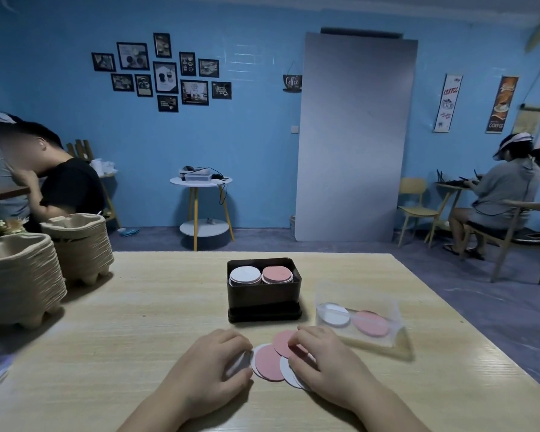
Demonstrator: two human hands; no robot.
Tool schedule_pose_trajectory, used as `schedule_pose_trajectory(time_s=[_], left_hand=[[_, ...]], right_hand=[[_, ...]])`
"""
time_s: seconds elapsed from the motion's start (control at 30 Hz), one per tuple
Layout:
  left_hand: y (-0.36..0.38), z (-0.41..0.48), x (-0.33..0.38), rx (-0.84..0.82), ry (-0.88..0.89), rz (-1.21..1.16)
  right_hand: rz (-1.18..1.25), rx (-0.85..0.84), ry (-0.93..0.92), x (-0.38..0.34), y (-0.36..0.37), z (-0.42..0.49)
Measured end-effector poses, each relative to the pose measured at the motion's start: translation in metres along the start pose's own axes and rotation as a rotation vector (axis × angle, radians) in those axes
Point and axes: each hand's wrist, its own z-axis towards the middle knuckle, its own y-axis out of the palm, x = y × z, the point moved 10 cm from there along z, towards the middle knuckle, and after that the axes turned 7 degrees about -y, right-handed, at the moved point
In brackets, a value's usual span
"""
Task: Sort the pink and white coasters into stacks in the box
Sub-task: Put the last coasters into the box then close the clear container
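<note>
Holding two stacks (245,275) (277,273), the box (264,299) faces two hands (209,363) (321,366) on coasters (268,363).

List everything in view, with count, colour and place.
table: one, light wood
dark box: one, table centre
white stack: one, box's left
pink stack: one, box's right
clear box: one, right of dark box; one white, one pink coaster inside
loose coasters: several, pink and white, between hands
egg trays: two stacks, beige, table's left
side table: one, white, by wall
people: two, seated, far sides
left hand: pinches a white coaster
right hand: on loose coasters
</note>
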Motion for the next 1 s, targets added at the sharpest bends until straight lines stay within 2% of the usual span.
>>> schedule_pose_trajectory(time_s=[0.2,0.43,0.67,0.87,1.0], left_hand=[[-0.007,-0.002,-0.005,0.018,-0.028,-0.012],[-0.012,-0.012,-0.028,-0.026,-0.092,0.062],[-0.018,-0.013,-0.025,0.025,-0.100,0.034],[-0.040,-0.014,-0.025,0.172,-0.107,-0.121],[-0.051,-0.015,-0.016,0.275,-0.048,-0.146]], right_hand=[[0.072,0.022,0.033,0.003,-0.004,-0.002],[0.077,0.067,-0.009,-0.006,-0.012,-0.003],[0.060,0.105,-0.054,-0.019,-0.015,0.000],[0.089,0.162,-0.016,-0.009,-0.020,-0.001],[0.093,0.162,-0.025,-0.011,-0.018,0.000]])
